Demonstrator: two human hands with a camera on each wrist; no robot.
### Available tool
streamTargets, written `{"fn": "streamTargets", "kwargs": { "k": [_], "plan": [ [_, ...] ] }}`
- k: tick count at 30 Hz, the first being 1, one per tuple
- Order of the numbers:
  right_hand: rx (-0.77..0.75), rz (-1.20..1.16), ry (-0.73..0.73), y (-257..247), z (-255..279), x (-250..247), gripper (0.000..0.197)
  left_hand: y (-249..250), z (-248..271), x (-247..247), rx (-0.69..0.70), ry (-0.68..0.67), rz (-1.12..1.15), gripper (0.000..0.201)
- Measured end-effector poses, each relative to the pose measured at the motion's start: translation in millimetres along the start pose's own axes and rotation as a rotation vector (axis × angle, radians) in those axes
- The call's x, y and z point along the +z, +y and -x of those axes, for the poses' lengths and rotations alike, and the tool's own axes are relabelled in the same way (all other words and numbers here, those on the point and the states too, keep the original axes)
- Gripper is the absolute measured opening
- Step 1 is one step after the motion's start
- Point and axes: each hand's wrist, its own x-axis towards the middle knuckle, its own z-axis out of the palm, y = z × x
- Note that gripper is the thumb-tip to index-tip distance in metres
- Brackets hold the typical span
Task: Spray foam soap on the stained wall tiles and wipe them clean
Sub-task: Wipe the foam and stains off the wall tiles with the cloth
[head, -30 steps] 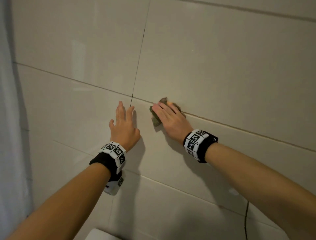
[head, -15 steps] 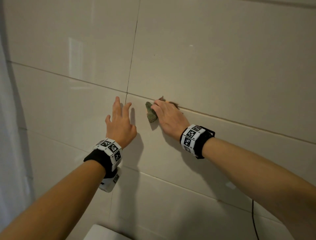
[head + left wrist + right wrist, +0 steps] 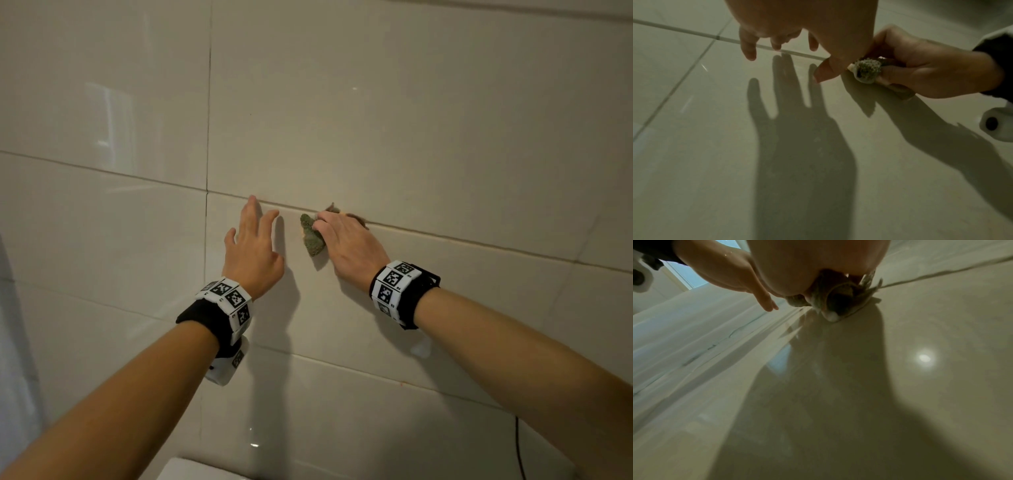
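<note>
Glossy beige wall tiles (image 3: 411,120) fill the head view, with grey grout lines between them. My right hand (image 3: 346,240) grips a green and yellow scouring sponge (image 3: 312,238) and presses it on the tile just under the horizontal grout line (image 3: 479,241). In the left wrist view the sponge (image 3: 867,70) shows white foam at its edge, with the right hand (image 3: 931,71) curled round it. My left hand (image 3: 253,246) lies against the wall beside it, fingers straight and spread, a short gap left of the sponge. Foam also shows under the sponge (image 3: 838,305) in the right wrist view.
A pale curtain (image 3: 13,342) hangs at the far left. A white object's edge (image 3: 191,469) shows at the bottom. A thin black cable (image 3: 519,448) hangs on the wall at the lower right.
My right hand has slid the sponge a little to the left along the grout line. The left hand stays flat on the wall.
</note>
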Motion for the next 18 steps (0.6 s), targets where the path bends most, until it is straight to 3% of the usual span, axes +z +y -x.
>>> {"fn": "streamTargets", "kwargs": {
  "k": [18],
  "plan": [
    [0.174,-0.041,-0.042,65.3,120.6,-63.3,0.045,128.7,1.9,33.8,0.191,-0.016,0.009,0.077]
  ]
}}
